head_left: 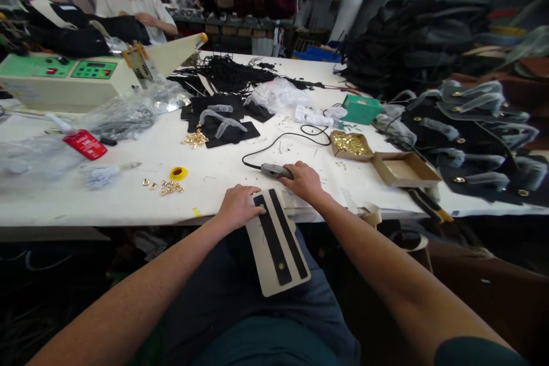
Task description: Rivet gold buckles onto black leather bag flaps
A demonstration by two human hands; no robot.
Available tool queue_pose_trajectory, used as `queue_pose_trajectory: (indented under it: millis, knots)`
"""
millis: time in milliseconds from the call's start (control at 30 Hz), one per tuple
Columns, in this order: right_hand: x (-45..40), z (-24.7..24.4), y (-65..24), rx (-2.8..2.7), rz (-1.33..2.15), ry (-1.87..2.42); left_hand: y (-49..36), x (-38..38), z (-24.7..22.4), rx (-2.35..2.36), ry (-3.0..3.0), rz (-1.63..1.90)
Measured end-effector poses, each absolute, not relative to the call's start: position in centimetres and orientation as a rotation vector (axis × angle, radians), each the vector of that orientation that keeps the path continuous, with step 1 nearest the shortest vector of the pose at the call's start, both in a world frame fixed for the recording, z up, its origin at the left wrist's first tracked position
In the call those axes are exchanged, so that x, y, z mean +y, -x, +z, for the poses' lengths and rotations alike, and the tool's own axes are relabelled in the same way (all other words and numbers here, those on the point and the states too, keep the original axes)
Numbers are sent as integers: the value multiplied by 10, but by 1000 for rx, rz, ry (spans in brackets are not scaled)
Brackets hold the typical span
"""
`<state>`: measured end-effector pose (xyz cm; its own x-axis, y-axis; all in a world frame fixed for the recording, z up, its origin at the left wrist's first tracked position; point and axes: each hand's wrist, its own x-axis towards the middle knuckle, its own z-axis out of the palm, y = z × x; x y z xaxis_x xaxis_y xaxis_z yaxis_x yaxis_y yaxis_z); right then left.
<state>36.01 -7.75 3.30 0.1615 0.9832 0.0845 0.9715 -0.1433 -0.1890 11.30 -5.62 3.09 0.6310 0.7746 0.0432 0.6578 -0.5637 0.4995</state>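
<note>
Across the foreground and middle runs the white counter [107, 203], with a pale machine [43, 91] at its far left, a person [132, 8] standing behind it. At the right lie overlapping black pieces [429, 131] with plastic-wrapped handles. The cream panel [285, 240], bearing two black strips [271, 240], slants down from the counter's near edge over the wearer's lap; the left hand [238, 209] has its upper left corner pinched, thumb on top. A cardboard box [405, 170] sits beside a smaller one [351, 154] of gold pieces [349, 144], near a green box [362, 110]. The right hand [303, 182], just beyond the panel's top end, is closed around a grey tool [274, 170] trailing a black cord [278, 138]. A red bottle [88, 144] lies at the left. Smaller still, a yellow ring [178, 178] rests close to scattered gold fittings [171, 187].
</note>
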Motion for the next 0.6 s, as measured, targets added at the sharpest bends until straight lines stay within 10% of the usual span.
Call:
queue_pose_trajectory:
  millis: [600]
  knots:
    - [-228,48,-285,-1576,595,1210,-72,-134,97,677,-2088,787]
